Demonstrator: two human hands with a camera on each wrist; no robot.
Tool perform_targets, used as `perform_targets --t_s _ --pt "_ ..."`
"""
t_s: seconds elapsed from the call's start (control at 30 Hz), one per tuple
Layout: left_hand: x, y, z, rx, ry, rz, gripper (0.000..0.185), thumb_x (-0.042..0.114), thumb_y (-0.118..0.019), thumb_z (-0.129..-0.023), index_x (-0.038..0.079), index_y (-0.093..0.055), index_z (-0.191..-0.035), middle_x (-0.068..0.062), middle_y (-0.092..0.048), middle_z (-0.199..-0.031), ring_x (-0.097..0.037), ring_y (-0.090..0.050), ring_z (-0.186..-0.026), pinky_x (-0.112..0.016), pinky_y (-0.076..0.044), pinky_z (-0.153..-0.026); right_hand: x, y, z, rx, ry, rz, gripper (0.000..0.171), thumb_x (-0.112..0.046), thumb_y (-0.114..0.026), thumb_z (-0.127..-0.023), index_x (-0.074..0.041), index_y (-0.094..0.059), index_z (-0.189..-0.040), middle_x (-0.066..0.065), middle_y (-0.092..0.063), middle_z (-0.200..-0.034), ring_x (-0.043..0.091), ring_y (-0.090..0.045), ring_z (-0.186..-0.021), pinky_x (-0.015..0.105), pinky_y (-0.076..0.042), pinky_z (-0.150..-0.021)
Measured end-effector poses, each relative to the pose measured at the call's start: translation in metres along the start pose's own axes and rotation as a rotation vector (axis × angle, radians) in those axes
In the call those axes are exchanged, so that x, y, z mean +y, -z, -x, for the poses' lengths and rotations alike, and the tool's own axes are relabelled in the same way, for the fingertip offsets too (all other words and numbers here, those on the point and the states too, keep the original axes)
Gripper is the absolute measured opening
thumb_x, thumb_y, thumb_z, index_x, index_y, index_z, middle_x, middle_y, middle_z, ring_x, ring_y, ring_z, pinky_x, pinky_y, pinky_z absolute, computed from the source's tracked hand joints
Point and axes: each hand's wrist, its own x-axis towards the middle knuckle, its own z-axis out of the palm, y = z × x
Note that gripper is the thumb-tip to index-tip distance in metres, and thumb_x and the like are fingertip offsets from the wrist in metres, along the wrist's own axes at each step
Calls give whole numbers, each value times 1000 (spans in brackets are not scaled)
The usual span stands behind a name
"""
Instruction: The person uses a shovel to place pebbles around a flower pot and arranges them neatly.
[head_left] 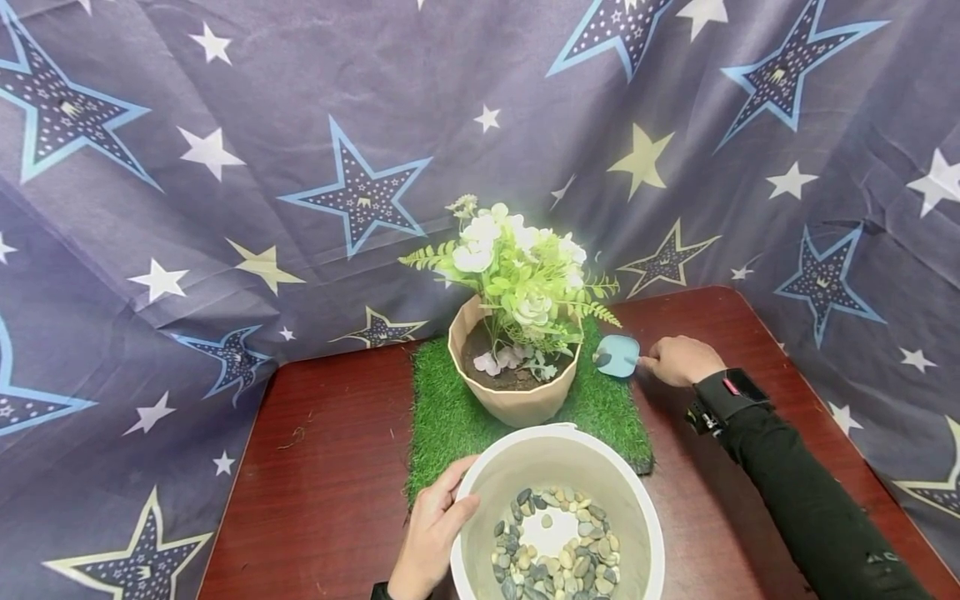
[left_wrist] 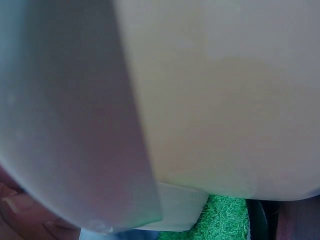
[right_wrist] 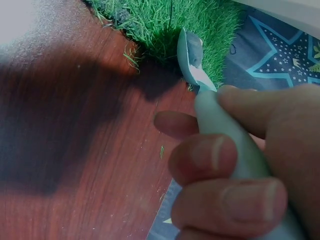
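Note:
My left hand (head_left: 433, 533) grips the rim of a white bucket (head_left: 480, 483) at the table's near edge; several grey and tan pebbles (head_left: 555, 542) lie in its bottom. The bucket's wall (left_wrist: 210, 100) fills the left wrist view, with a fingertip (left_wrist: 20, 205) at the lower left. My right hand (head_left: 678, 360) holds the handle of a small light-blue scoop (head_left: 618, 356), whose blade rests at the right edge of the green grass mat (head_left: 442, 417). In the right wrist view, fingers (right_wrist: 225, 180) curl round the scoop's handle (right_wrist: 235, 145). A beige pot (head_left: 517, 404) of white flowers (head_left: 517, 267) stands on the mat.
The dark red wooden table (head_left: 330, 483) is bare on its left side and to the right of the mat. A star-patterned cloth (head_left: 300, 150) hangs close behind and on both sides. Loose grass bits lie on the wood (right_wrist: 75, 165) near the mat (right_wrist: 165, 20).

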Motion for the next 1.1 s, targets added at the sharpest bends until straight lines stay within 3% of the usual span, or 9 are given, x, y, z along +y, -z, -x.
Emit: perform_targets --t_s 0.23,0.53,0.77,0.9,1.1 --pt "1 1 -1 -6 -2 20 42 -5 -54 -95 5 -62 -135 -30 -72 -111 -10 -73 -93 -42 -65 -71 -5 3 -1 48 10 32 32 -35 -62 -100 -10 -77 -87 13 -75 -92 35 -70 -86 54 -53 -71" --pt "3 1 -1 0 14 27 42 -5 -54 -95 6 -62 -135 -29 -73 -113 -11 -73 -94 -42 -66 -71 -23 16 -9 78 10 151 32 -35 -65 -97 -8 -73 -80 18 -74 -91 39 -70 -85 58 -56 -71" --pt "3 1 -1 -3 13 44 41 -5 -53 -96 3 -61 -135 -32 -71 -113 -9 -73 -94 -38 -66 -73 -43 28 -16 64 -23 234 33 -33 -69 -93 -1 -76 -90 27 -75 -105 45 -72 -87 60 -58 -68" --pt "3 0 0 -6 6 51 41 -5 -52 -96 2 -61 -135 -32 -71 -113 -9 -72 -95 -36 -65 -73 -53 33 -18 78 -23 259 29 -29 -70 -90 -1 -76 -84 25 -75 -98 41 -72 -80 56 -58 -65" --pt "1 -1 1 -12 9 54 41 -7 -52 -96 1 -60 -136 -31 -72 -113 -8 -72 -95 -42 -66 -74 -64 33 -17 143 -2 287 18 -16 -69 -82 -2 -70 -71 22 -73 -80 35 -66 -63 53 -56 -55"
